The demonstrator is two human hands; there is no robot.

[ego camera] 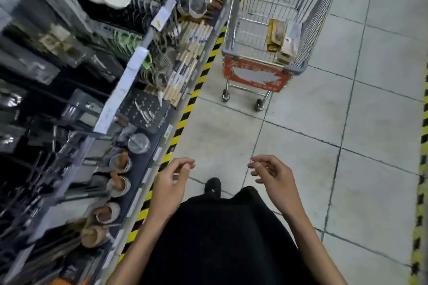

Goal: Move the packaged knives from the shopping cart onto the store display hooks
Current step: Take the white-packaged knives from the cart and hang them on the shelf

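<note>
Both hands empty | packaged knives in shopping cart, well ahead

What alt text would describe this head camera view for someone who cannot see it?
Two empty hands, left hand and right hand, hover over a tiled aisle; ahead, a shopping cart holds packaged knives beside kitchenware shelves.
</note>
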